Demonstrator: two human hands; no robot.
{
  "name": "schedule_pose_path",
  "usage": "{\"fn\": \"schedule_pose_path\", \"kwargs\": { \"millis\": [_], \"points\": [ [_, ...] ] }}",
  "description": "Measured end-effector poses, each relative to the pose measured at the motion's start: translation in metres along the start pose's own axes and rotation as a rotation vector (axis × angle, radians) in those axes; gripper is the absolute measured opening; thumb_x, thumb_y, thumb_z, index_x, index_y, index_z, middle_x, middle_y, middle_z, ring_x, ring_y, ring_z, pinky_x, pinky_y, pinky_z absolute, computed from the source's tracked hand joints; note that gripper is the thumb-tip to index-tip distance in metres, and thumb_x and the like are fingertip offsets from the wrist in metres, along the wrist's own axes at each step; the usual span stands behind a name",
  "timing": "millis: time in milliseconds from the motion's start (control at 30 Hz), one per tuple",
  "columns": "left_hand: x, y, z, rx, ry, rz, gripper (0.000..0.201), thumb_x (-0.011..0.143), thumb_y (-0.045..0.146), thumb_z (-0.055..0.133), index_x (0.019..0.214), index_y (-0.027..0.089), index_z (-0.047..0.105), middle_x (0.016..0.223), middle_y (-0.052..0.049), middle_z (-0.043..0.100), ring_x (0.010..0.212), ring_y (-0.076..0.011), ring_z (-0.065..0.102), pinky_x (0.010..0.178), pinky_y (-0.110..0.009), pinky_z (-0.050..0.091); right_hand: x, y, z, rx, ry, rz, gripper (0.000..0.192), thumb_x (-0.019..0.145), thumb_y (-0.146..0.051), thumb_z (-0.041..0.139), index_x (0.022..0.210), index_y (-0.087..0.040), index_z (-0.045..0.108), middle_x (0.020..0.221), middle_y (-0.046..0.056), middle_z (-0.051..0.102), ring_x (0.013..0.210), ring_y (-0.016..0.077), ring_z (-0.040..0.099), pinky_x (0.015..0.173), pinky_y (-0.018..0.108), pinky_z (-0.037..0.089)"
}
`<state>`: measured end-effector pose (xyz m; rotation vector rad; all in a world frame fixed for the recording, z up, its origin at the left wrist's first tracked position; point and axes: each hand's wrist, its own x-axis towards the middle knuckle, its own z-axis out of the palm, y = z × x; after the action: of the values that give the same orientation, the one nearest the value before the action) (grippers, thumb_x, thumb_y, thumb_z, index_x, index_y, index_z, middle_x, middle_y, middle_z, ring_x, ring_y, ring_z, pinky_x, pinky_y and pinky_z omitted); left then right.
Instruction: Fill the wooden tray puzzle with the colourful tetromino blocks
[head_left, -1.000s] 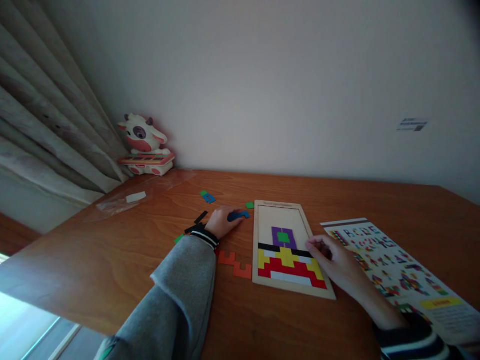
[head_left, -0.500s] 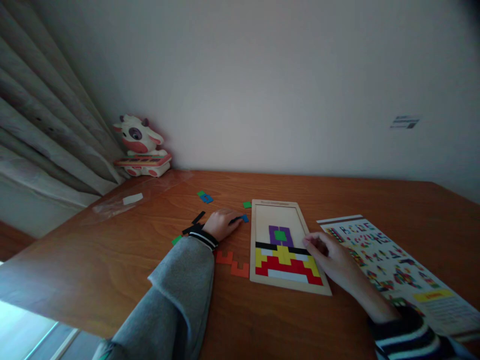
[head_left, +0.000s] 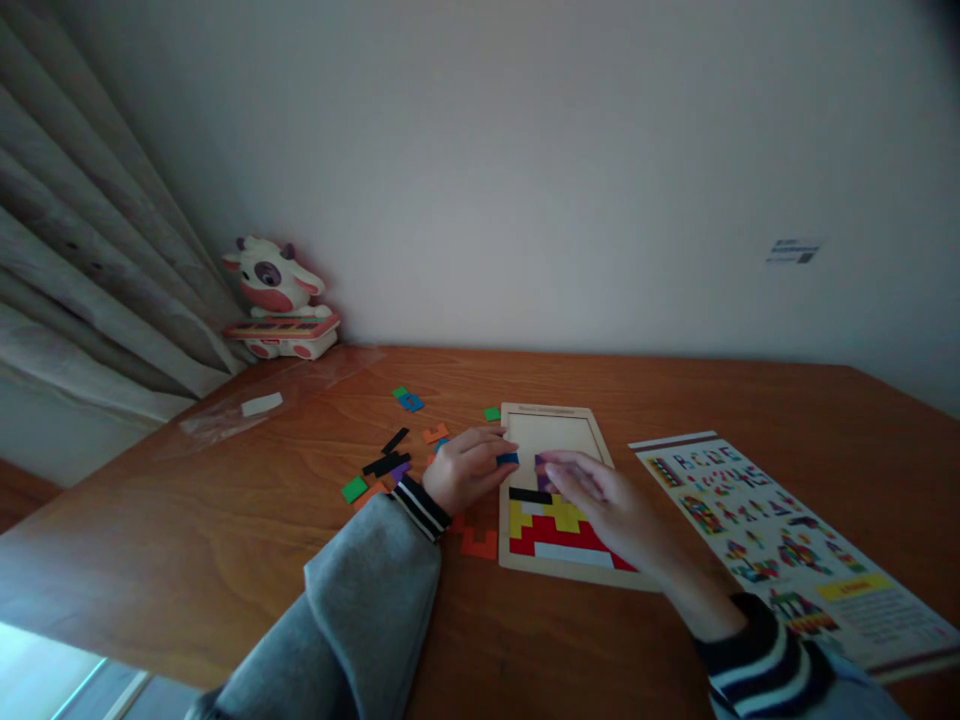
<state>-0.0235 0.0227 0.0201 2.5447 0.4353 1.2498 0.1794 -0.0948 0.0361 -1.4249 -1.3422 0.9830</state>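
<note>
Between the thumb and fingers of my left hand (head_left: 466,470) is a blue puzzle piece (head_left: 508,459), at the left rim of the wooden puzzle board (head_left: 574,580). My right hand (head_left: 600,492) hovers over the board's middle, fingers partly spread, with nothing visible in them. It hides much of a purple piece (head_left: 539,470). Below lie a black strip (head_left: 529,495), yellow pieces (head_left: 519,520), red pieces (head_left: 577,535) and a white piece (head_left: 574,553), fitted together in the board's lower half. Bare wood shows in its upper part.
Loose pieces lie left of the board: black pieces (head_left: 385,464), a green piece (head_left: 355,489), orange pieces (head_left: 478,543) and others. A printed pattern sheet (head_left: 780,530) lies to the right. A cow toy (head_left: 279,300) and clear plastic wrap (head_left: 217,425) are at the back left.
My left hand has moved right with the blue piece, from the table to the board's edge. My right hand has shifted left over the board, covering the purple and green pieces.
</note>
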Motion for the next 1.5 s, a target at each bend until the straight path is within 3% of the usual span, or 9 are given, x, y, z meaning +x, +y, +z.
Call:
{"fn": "schedule_pose_path", "kwargs": {
  "millis": [100,200,367,567,667,833,1167,1400,1500],
  "points": [
    [-0.002,0.013,0.007,0.010,-0.033,0.060,0.023,0.094,0.032,0.060,0.113,0.021,0.066,0.110,-0.009,0.072,0.113,-0.0191,0.065,0.098,-0.034,0.057,0.010,-0.003,0.019,0.120,-0.086,-0.030,0.039,0.085,-0.051,0.062,0.112,-0.023,0.066,0.107,0.007,0.074,0.096,0.0221,0.070,0.089,0.038,0.056],
    [-0.002,0.016,0.010,0.042,-0.044,0.103,0.028,0.093,0.035,0.061,0.119,0.022,0.063,0.117,-0.009,0.069,0.116,-0.0198,0.064,0.100,-0.035,0.056,0.016,0.005,0.020,0.124,-0.070,-0.058,0.034,0.084,-0.049,0.064,0.102,-0.021,0.070,0.100,0.006,0.075,0.089,0.0207,0.071,0.083,0.036,0.057],
    [-0.002,-0.006,0.004,0.191,-0.078,-0.038,0.031,0.094,0.031,0.058,0.124,0.022,0.060,0.128,-0.010,0.065,0.120,-0.0235,0.059,0.106,-0.044,0.048,0.018,0.022,-0.019,0.068,0.156,0.042,0.038,0.084,-0.053,0.063,0.105,-0.022,0.070,0.102,0.008,0.075,0.087,0.0233,0.073,0.078,0.037,0.059],
    [-0.014,-0.042,0.001,0.280,-0.260,-0.265,0.027,0.092,0.023,0.058,0.117,0.016,0.064,0.119,-0.012,0.069,0.111,-0.0249,0.065,0.100,-0.044,0.051,0.021,0.046,-0.063,-0.033,0.356,-0.031,0.044,0.078,-0.051,0.069,0.110,-0.021,0.070,0.108,0.011,0.075,0.095,0.0279,0.071,0.086,0.044,0.057],
    [-0.015,-0.044,0.001,0.271,-0.292,-0.262,0.020,0.093,0.022,0.057,0.109,0.018,0.068,0.112,-0.008,0.073,0.104,-0.0233,0.067,0.096,-0.040,0.052,0.020,0.051,-0.078,-0.194,0.344,-0.055,0.037,0.079,-0.048,0.069,0.105,-0.022,0.072,0.108,0.009,0.075,0.101,0.0296,0.069,0.095,0.047,0.052],
    [-0.013,-0.042,-0.001,0.247,-0.314,-0.263,0.017,0.093,0.022,0.059,0.106,0.018,0.070,0.104,-0.006,0.074,0.097,-0.0232,0.068,0.090,-0.038,0.053,0.014,0.056,-0.097,-0.368,0.176,-0.045,0.031,0.085,-0.050,0.061,0.100,-0.027,0.077,0.109,0.005,0.076,0.106,0.0308,0.067,0.098,0.048,0.048],
    [-0.014,-0.043,0.000,0.167,-0.271,-0.292,0.017,0.091,0.019,0.061,0.105,0.019,0.069,0.105,-0.006,0.074,0.097,-0.0212,0.069,0.090,-0.035,0.054,0.012,0.057,-0.088,-0.359,0.076,-0.033,0.030,0.086,-0.047,0.062,0.101,-0.026,0.078,0.104,0.006,0.077,0.099,0.0296,0.070,0.090,0.045,0.053],
    [-0.014,-0.039,0.001,0.136,-0.231,-0.267,0.021,0.089,0.018,0.062,0.109,0.018,0.067,0.105,-0.007,0.072,0.095,-0.0199,0.068,0.088,-0.033,0.055,0.013,0.058,-0.086,-0.151,0.130,-0.006,0.031,0.079,-0.045,0.070,0.102,-0.024,0.076,0.106,0.007,0.075,0.099,0.0270,0.069,0.090,0.043,0.055],
    [-0.013,-0.038,0.001,0.123,-0.213,-0.289,0.023,0.087,0.017,0.063,0.110,0.019,0.067,0.101,-0.006,0.074,0.091,-0.0195,0.069,0.086,-0.033,0.056,0.013,0.057,-0.083,-0.012,0.198,0.054,0.036,0.077,-0.048,0.072,0.103,-0.023,0.073,0.106,0.008,0.074,0.090,0.0244,0.071,0.081,0.039,0.059]
  ]
}}
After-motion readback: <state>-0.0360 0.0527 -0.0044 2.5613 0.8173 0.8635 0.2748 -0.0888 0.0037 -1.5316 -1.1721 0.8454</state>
